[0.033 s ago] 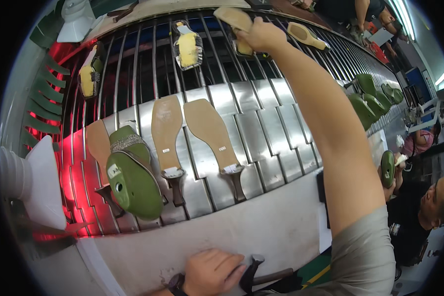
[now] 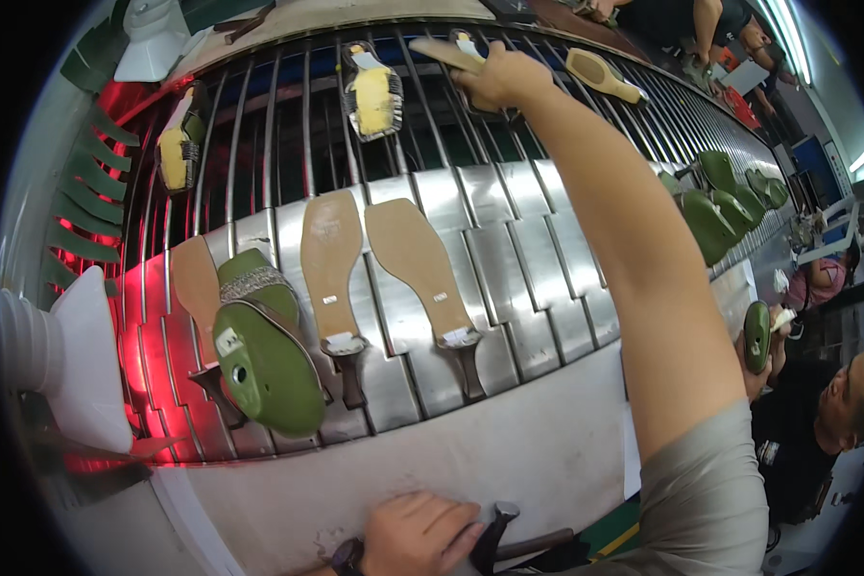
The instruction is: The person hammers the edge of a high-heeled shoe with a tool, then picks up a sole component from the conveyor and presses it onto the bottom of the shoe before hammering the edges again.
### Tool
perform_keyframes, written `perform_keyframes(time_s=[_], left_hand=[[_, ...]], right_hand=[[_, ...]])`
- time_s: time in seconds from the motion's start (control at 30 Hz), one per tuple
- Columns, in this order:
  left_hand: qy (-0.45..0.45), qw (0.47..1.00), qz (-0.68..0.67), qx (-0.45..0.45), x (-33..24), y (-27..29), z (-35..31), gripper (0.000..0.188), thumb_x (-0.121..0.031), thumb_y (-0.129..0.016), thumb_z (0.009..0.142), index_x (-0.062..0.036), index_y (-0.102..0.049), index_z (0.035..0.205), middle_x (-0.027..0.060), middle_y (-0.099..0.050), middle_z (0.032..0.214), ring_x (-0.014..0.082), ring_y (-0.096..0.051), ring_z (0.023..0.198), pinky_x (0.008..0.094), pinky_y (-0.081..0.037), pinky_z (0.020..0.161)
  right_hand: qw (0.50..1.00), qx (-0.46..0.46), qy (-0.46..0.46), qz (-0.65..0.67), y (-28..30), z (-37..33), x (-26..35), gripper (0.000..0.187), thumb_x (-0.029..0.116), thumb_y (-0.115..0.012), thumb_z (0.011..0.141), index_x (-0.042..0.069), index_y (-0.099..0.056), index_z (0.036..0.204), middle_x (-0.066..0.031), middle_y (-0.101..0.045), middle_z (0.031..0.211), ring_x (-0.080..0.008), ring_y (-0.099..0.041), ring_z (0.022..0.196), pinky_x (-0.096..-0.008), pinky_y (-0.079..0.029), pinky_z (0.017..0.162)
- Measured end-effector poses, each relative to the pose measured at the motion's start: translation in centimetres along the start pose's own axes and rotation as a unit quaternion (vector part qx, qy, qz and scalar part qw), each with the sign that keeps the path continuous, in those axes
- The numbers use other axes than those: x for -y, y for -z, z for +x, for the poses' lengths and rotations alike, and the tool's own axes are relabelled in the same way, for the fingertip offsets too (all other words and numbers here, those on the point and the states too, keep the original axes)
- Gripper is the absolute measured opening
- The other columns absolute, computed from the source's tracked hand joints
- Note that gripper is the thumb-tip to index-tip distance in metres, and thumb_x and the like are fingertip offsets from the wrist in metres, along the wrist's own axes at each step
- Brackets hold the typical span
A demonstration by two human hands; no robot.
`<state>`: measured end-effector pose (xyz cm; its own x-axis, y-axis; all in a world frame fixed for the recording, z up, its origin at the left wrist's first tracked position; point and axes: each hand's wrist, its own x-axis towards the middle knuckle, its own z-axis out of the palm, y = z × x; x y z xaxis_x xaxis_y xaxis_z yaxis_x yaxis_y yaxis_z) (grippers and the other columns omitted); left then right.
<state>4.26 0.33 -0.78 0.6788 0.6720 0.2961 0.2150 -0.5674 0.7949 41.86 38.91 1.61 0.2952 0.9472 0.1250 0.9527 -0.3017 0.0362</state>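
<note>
The tan shoe sole (image 2: pixel 448 53) sits in your right hand (image 2: pixel 504 77) at the far side of the metal rack (image 2: pixel 547 278), up where the dark bars run; your arm stretches out across the rack to reach it and your fingers are wrapped around the sole's near end, so its flat tip sticks out to the left. Just left of it a yellow brush (image 2: pixel 374 96) lies on the bars, and another yellow brush (image 2: pixel 175 154) lies farther left near the red glow. A second tan sole (image 2: pixel 600 75) rests on the bars just right of your hand. Your left hand (image 2: pixel 418 533) is down at the near edge of the rack, fingers curled closed around the dark handle (image 2: pixel 494 542) of a tool whose head you cannot make out. On the shiny slats between your hands two heeled soles (image 2: pixel 331 250) (image 2: pixel 418 254) stand side by side, undersides up, heels toward you. Left of them a green shoe form (image 2: pixel 264 360) leans over a third sole (image 2: pixel 197 283). More green forms (image 2: pixel 715 221) line the rack's right end, well apart from your hands. At the right edge another person (image 2: pixel 835 403) holds a green form (image 2: pixel 756 336).
</note>
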Motion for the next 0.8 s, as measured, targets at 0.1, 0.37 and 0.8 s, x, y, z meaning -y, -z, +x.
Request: perform_keyframes(time_s=[0.1,0.37,0.8], left_hand=[[-0.002,1.000,-0.012,-0.028,-0.8,0.4,-0.2,0.016,-0.013,-0.081,0.081,-0.0065,-0.072,0.092,0.0083,-0.067,0.078,0.0283,-0.064,0.068,0.0405,-0.052,0.061],[-0.027,0.999,-0.012,-0.037,0.6,-0.9,-1.8,0.019,-0.011,-0.080,0.084,-0.0059,-0.073,0.100,0.0066,-0.071,0.078,0.0252,-0.071,0.071,0.0355,-0.055,0.062],[-0.208,0.800,0.475,-0.301,-6.9,3.4,-8.1,0.065,-0.022,-0.084,0.076,-0.0126,-0.064,0.137,0.0108,-0.066,0.134,0.0317,-0.060,0.129,0.0655,-0.031,0.118]], right_hand=[[0.998,-0.044,-0.031,-0.037,-3.5,1.0,1.9,0.082,0.053,-0.077,0.088,-0.001,-0.050,0.143,-0.0273,-0.065,0.134,-0.0385,-0.068,0.123,-0.0502,-0.056,0.099],[1.000,-0.003,-0.015,-0.017,5.4,-8.6,0.0,0.070,0.046,-0.073,0.089,-0.002,-0.054,0.135,-0.0265,-0.070,0.123,-0.0405,-0.071,0.113,-0.0491,-0.057,0.096],[0.693,0.309,0.008,0.651,15.4,-54.1,5.4,0.080,0.068,-0.045,0.105,-0.007,-0.060,0.131,-0.0220,-0.072,0.111,-0.0189,-0.073,0.086,-0.0329,-0.055,0.063]])
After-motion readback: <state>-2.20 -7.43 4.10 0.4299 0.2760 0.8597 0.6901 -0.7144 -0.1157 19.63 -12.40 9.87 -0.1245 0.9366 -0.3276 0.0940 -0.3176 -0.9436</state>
